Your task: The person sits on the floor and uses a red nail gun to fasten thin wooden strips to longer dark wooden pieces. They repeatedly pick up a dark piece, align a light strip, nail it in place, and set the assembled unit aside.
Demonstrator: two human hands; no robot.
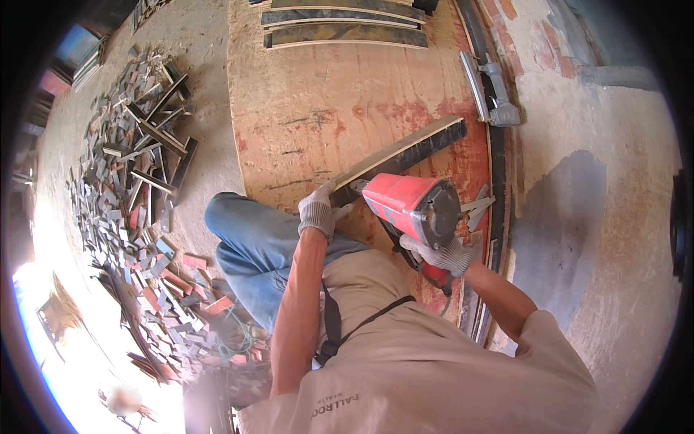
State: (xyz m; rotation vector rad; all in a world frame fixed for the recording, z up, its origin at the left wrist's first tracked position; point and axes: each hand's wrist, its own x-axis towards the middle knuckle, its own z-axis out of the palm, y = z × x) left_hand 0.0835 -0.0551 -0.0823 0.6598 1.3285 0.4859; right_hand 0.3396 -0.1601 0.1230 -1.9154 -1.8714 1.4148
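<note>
- At your far left, a heap of short offcuts and longer dark lengths (119, 199) covers the floor; nothing there tells how many pieces are finished.
- Right of it lies the stained plywood board (278, 87), which bears the piece in hand.
- Your gloved left hand (317, 211) is closed around the near left end of the wooden strip (408, 150), thumb above and fingers below.
- Beyond it, at the far end of the board, lie several similar strips (343, 35); you cannot tell from here whether they are done or waiting.
- The red nail gun (394, 195) points its nose at the near side of your strip, just beside your left hand; whether it touches is hidden. The fastening looks under way, with no sign that this piece is complete.
- The strip itself slants away from your left hand toward the far right, its far end free and ahead of your right hand.
- Your gloved right hand (442, 256) is wrapped around the red gun's handle, apart from the strip.
- Farthest right, the grey nail gun (500, 101) lies unheld at the board's edge.
</note>
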